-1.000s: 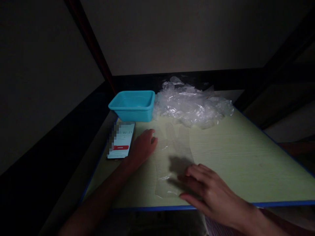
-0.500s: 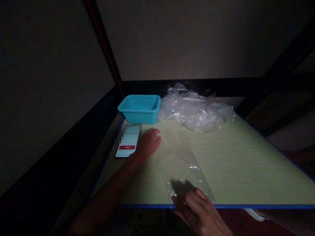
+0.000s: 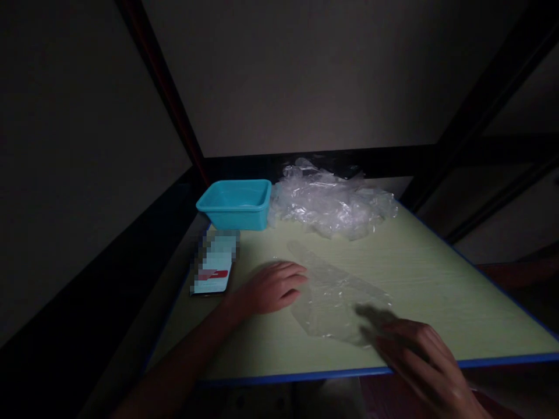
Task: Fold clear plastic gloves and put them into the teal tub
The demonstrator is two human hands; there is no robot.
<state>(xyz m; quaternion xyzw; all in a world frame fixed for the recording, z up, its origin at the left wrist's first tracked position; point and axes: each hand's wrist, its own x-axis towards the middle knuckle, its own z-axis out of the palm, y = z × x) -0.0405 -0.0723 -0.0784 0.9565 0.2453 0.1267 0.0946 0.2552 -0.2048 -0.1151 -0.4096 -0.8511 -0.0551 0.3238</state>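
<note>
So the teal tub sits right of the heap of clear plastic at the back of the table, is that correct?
Not quite: the head view shows the teal tub left of the heap of clear plastic, at the back of the table.

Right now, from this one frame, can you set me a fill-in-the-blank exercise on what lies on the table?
1. The turquoise rectangular plastic tub stands to the ____ of the crumpled clear plastic heap.
2. The left hand rests on the pale green table, which has a ____ edge strip.
3. The flat clear plastic sheet lies ____ the left hand and the right hand.
4. On the tub's near side lies a lit ____.
Missing words: left; blue; between; smartphone.
</note>
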